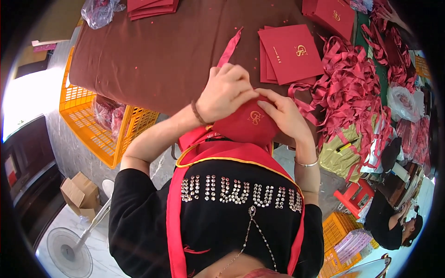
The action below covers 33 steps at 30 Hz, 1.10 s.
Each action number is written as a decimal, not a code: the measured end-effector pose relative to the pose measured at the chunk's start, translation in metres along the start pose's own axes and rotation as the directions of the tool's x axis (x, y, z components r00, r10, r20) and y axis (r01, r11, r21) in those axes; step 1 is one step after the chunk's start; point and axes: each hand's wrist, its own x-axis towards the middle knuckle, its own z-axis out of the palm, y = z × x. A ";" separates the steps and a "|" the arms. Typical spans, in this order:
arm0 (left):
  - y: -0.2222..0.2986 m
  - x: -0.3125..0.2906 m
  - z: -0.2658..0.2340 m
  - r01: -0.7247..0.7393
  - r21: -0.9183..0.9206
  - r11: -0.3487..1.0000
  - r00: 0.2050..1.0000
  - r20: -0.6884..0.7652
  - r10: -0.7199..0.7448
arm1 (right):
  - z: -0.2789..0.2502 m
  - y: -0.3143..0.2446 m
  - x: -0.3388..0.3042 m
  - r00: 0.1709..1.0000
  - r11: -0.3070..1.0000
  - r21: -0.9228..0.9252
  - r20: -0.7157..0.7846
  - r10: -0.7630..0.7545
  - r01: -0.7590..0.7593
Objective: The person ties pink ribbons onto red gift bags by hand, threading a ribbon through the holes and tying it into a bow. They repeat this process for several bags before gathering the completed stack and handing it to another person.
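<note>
A red packet with a gold emblem (253, 121) lies over my lap at the table edge, against my red apron (218, 150). My left hand (228, 90) is closed above its upper edge, with a red ribbon (231, 47) running out past the knuckles onto the table. My right hand (283, 113) is closed too, thumb and forefinger pinching at the packet's upper edge. The fingertips of both hands nearly meet there; what lies between them is mostly hidden.
Flat red packets (294, 53) and a tangled heap of red ribbons (347, 88) lie right on the brown-covered table (143, 51). More red packets (331, 16) are stacked beyond. An orange crate (88, 129) stands left, a fan (69, 252) lower left. Another person (387, 224) is lower right.
</note>
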 end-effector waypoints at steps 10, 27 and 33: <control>-0.028 0.070 -0.030 0.121 -0.365 0.923 0.635 0.743 0.210 | 0.017 -0.022 -0.006 0.950 0.873 -0.470 -0.195 -0.243 0.127; -0.051 0.074 -0.009 0.219 -0.501 0.837 0.339 0.844 0.416 | 0.010 -0.017 -0.007 0.983 0.945 -0.308 -0.111 -0.146 0.105; -0.056 0.062 -0.002 0.350 -0.432 0.832 0.466 0.850 0.245 | 0.007 -0.003 0.000 0.987 0.982 -0.121 -0.057 -0.150 0.142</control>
